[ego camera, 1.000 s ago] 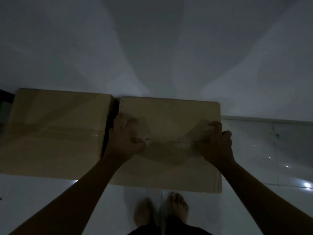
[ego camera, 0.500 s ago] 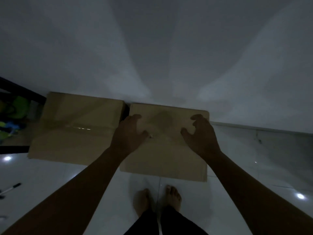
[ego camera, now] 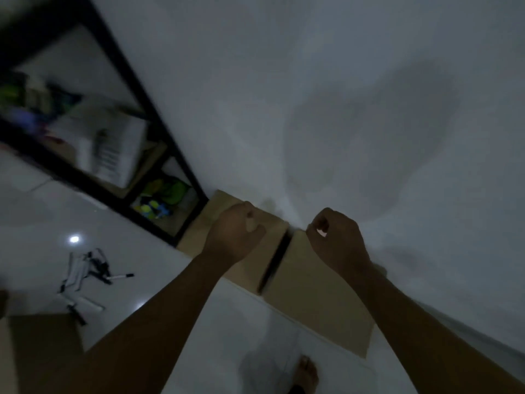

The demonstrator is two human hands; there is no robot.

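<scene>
Both hands are now hanging in the air instead of lying on the cardboard box (ego camera: 312,297), which they were pressing a second ago and hovering over with spread fingers half a second ago. The left hand (ego camera: 233,233) is floating above the second box (ego camera: 254,267), its fingers (ego camera: 250,220) clenched into a fist with nothing showing inside. The right hand (ego camera: 336,240) is hovering just right of the second box, over the far corner of the cardboard box, its fingers (ego camera: 321,223) likewise curled tight; a pale spot is glinting there, but what it is cannot be told. The cardboard box is lying on the floor (ego camera: 227,322) just right of the second box, a narrow dark gap parting them, with both backing onto the wall (ego camera: 312,109). The view is swinging left, so a black shelf (ego camera: 160,132) is now showing just left of the second box, and scattered pens (ego camera: 85,268) are lying well to its left. A bare foot (ego camera: 308,371) is standing nearer the person than the second box.
</scene>
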